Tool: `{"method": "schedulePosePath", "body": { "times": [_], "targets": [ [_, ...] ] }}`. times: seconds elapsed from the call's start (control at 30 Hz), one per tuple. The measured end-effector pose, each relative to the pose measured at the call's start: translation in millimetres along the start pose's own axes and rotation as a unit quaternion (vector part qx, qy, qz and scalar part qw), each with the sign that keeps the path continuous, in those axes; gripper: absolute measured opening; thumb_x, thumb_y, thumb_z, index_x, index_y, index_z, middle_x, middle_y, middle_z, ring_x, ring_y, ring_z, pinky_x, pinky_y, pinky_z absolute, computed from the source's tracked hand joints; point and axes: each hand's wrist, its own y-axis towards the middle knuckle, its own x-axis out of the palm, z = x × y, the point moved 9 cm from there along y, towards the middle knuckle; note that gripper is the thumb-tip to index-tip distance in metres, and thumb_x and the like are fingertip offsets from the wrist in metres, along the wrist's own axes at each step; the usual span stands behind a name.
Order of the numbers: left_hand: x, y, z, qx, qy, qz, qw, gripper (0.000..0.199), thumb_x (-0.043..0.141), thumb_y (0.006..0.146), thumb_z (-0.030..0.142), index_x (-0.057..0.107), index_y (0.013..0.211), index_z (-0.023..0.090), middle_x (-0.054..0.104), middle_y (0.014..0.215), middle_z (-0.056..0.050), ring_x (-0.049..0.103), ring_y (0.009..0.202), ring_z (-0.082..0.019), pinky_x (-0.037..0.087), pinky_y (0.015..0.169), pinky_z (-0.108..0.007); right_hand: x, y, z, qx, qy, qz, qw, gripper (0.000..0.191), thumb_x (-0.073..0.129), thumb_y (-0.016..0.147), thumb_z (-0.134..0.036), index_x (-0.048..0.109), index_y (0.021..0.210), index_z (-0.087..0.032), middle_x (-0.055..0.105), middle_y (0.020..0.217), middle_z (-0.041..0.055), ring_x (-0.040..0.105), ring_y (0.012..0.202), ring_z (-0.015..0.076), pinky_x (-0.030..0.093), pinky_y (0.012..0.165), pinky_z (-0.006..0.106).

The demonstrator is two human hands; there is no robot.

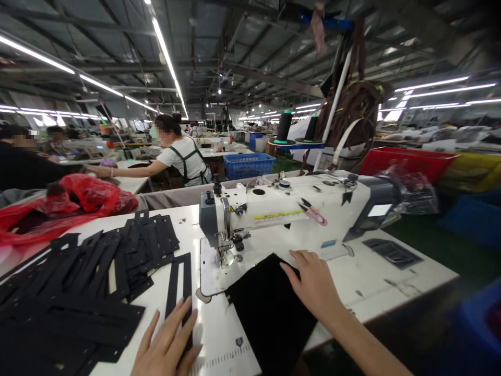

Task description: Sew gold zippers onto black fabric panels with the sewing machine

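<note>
My left hand lies with fingers spread over a black slotted strip on the white sewing table. Its fingertips touch or cover the strip's lower part. My right hand is on the far right corner of a black fabric piece, thumb over the cloth and fingers at its edge; the grip is partly hidden. The cloth lies flat in front of the sewing machine and hangs over the table's front edge. Its far left corner is close to the presser foot, but not under it.
Many black slotted pieces are heaped at left, beside a red plastic bag. Pink-handled thread snips rest on the machine. Thread cones stand behind it. A person in white sits beyond, near a blue basket.
</note>
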Motion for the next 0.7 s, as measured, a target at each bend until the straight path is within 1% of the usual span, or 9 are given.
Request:
{"method": "schedulePosePath", "body": {
  "times": [0.1,0.17,0.23,0.3,0.4,0.53,0.6,0.67,0.7],
  "targets": [
    [12.5,26,9,-0.054,-0.043,-0.007,0.998,0.040,0.043,0.086,0.037,0.050,0.124,0.028,0.055,0.123,-0.006,0.055,0.109,-0.026,0.044,0.092,-0.042,26,14,16,0.033,0.025,-0.048,0.998,0.020,0.061,0.078,-0.033,0.063,0.081,-0.013,0.060,0.078,0.0111,0.055,0.080,0.0265,0.038,0.073,0.038],
    [25.3,45,9,-0.112,-0.064,-0.021,0.991,0.039,0.043,0.086,0.038,0.054,0.119,0.020,0.058,0.115,-0.011,0.056,0.104,-0.027,0.046,0.087,-0.041,37,14,18,0.042,0.059,-0.067,0.995,0.013,0.065,0.072,-0.027,0.060,0.072,-0.015,0.059,0.074,0.0072,0.055,0.076,0.0223,0.039,0.071,0.033],
    [37.0,61,9,-0.149,-0.081,-0.051,0.984,0.039,0.046,0.084,0.037,0.055,0.116,0.016,0.059,0.108,-0.012,0.056,0.099,-0.028,0.044,0.084,-0.043,40,10,17,0.052,0.101,-0.077,0.991,0.011,0.064,0.070,-0.024,0.056,0.070,-0.017,0.058,0.073,0.0041,0.054,0.073,0.0193,0.040,0.069,0.030],
    [44.2,73,12,-0.156,-0.099,-0.092,0.978,0.031,0.048,0.083,0.031,0.058,0.108,0.016,0.060,0.100,-0.010,0.056,0.094,-0.027,0.042,0.082,-0.043,37,6,15,0.062,0.146,-0.082,0.984,0.011,0.062,0.071,-0.025,0.052,0.070,-0.019,0.056,0.072,0.0015,0.053,0.069,0.0172,0.041,0.066,0.028],
    [45.9,78,16,-0.161,-0.142,-0.138,0.967,0.014,0.050,0.081,0.023,0.060,0.090,0.019,0.060,0.090,-0.007,0.056,0.087,-0.025,0.039,0.078,-0.039,30,0,14,0.076,0.209,-0.085,0.971,0.013,0.058,0.073,-0.030,0.050,0.070,-0.020,0.055,0.070,0.0003,0.053,0.067,0.0168,0.042,0.065,0.029],
    [41.2,72,14,-0.179,-0.220,-0.126,0.951,0.007,0.047,0.080,0.017,0.054,0.079,0.019,0.059,0.084,-0.004,0.056,0.083,-0.022,0.040,0.074,-0.035,29,-1,11,0.075,0.291,-0.098,0.949,0.021,0.058,0.072,-0.039,0.050,0.070,-0.020,0.058,0.084,0.0044,0.056,0.081,0.0200,0.044,0.076,0.033],
    [42.4,69,12,-0.200,-0.266,-0.129,0.934,0.009,0.045,0.080,0.016,0.052,0.076,0.020,0.060,0.078,-0.002,0.057,0.075,-0.020,0.042,0.068,-0.032,28,2,6,0.065,0.335,-0.124,0.932,0.025,0.057,0.073,-0.041,0.047,0.068,-0.020,0.060,0.084,0.0046,0.058,0.081,0.0192,0.047,0.075,0.031],
    [35.8,70,11,-0.219,-0.307,-0.116,0.919,0.006,0.048,0.078,0.015,0.052,0.076,0.020,0.060,0.072,0.000,0.057,0.068,-0.018,0.044,0.063,-0.029,14,5,0,0.060,0.380,-0.141,0.912,0.025,0.057,0.075,-0.042,0.045,0.072,-0.020,0.061,0.079,0.0033,0.060,0.076,0.0178,0.049,0.070,0.028],
    [25.6,74,12,-0.215,-0.323,-0.089,0.917,0.007,0.051,0.077,0.014,0.053,0.079,0.020,0.060,0.072,0.001,0.058,0.067,-0.018,0.045,0.063,-0.029,-2,7,-2,0.057,0.398,-0.130,0.907,0.024,0.058,0.075,-0.041,0.046,0.076,-0.020,0.061,0.077,0.0028,0.061,0.074,0.0176,0.050,0.068,0.027]
  ]
}}
